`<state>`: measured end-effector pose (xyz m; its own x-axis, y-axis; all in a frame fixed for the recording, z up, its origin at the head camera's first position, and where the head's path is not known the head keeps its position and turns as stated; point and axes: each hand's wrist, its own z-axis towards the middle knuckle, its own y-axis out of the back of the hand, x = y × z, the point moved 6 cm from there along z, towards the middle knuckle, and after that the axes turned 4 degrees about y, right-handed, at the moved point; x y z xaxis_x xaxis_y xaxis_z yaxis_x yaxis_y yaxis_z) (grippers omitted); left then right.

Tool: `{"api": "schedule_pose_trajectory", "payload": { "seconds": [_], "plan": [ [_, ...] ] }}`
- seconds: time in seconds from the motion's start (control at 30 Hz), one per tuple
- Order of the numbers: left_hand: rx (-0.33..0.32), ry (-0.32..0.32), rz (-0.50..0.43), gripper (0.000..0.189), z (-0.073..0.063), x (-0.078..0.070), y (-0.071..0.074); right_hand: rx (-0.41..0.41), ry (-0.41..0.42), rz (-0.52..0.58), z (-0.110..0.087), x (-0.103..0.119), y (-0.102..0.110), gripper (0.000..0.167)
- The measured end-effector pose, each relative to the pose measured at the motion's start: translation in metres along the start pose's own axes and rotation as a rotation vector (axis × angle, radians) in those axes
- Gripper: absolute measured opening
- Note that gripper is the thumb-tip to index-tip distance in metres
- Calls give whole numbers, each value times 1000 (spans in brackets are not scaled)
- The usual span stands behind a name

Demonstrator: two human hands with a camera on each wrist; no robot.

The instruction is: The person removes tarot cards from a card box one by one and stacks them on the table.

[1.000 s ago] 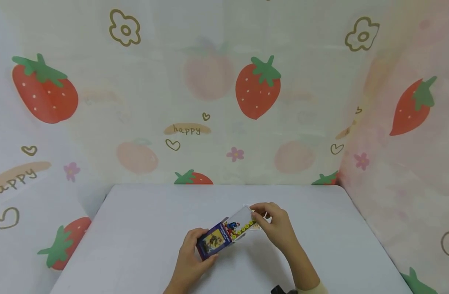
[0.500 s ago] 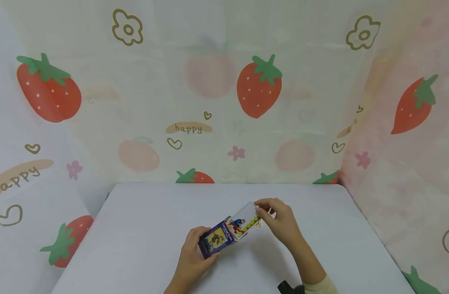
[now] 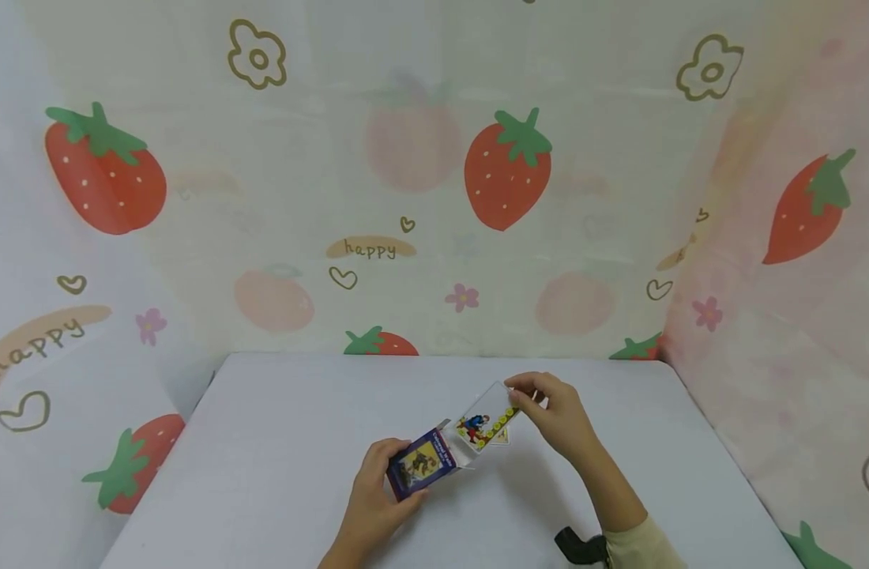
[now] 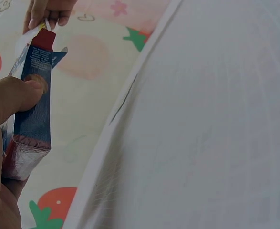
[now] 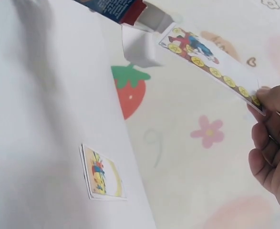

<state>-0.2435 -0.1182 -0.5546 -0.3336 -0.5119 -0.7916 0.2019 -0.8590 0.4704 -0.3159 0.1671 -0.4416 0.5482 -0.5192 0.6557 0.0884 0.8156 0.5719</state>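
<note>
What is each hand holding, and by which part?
The left hand grips the blue box by its sides; the right hand pinches a card at its outer end.

A pale cream sheet (image 3: 413, 47) printed with red strawberries (image 3: 508, 178), brown outlined flowers (image 3: 257, 58), small pink blossoms (image 3: 462, 297) and the word "happy" (image 3: 371, 249) hangs behind and beside a white, round-cornered table (image 3: 285, 419).

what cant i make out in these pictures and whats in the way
Box, left wrist view: side print too small and blurred to read.
Box's inside, head view: hidden by its own walls.
Box, right wrist view: cut off by the top edge.
Card, right wrist view: one end partly covered by the right hand.
Card stack, right wrist view: edges too blurred to count.
</note>
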Motion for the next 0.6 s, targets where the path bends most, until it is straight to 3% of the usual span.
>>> {"api": "schedule_pose_trajectory", "payload": {
  "seconds": [0.6],
  "plan": [
    [5, -1, -18, 76, 0, 1, 1, 91, -41, -21, 34, -24, 1, 16]
  ]
}}
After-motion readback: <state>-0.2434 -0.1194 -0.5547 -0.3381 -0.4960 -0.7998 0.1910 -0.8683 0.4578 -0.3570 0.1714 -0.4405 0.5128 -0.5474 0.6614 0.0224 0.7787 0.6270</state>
